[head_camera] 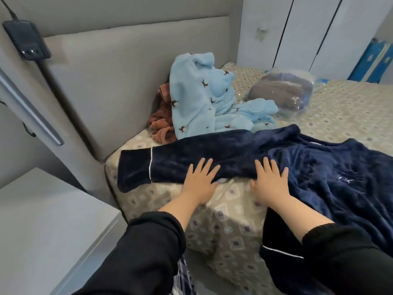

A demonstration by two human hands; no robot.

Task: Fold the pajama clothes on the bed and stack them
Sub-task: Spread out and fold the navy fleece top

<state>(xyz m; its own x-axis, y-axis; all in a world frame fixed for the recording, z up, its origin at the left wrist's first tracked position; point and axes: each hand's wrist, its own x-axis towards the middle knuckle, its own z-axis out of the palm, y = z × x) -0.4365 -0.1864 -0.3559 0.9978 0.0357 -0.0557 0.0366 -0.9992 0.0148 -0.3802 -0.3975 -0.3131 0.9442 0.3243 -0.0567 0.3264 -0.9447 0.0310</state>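
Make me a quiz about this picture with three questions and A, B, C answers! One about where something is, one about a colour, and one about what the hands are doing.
1. Where does the light blue pajama lie?
A. On the floor.
B. On the bed by the headboard, beyond the navy top.
C. Inside a drawer.

2. What colour is the thin piping on the navy top's sleeve cuff?
A. Red.
B. Yellow.
C. White.

3. What are the left hand and right hand doing?
A. Resting flat on the navy top, fingers straight.
B. Clenched in fists.
C. Holding a hanger.

Answers:
1 B: it is heaped on the mattress next to the grey headboard.
2 C: a white line crosses the cuff.
3 A: both hands lie spread on the fabric and grip nothing.
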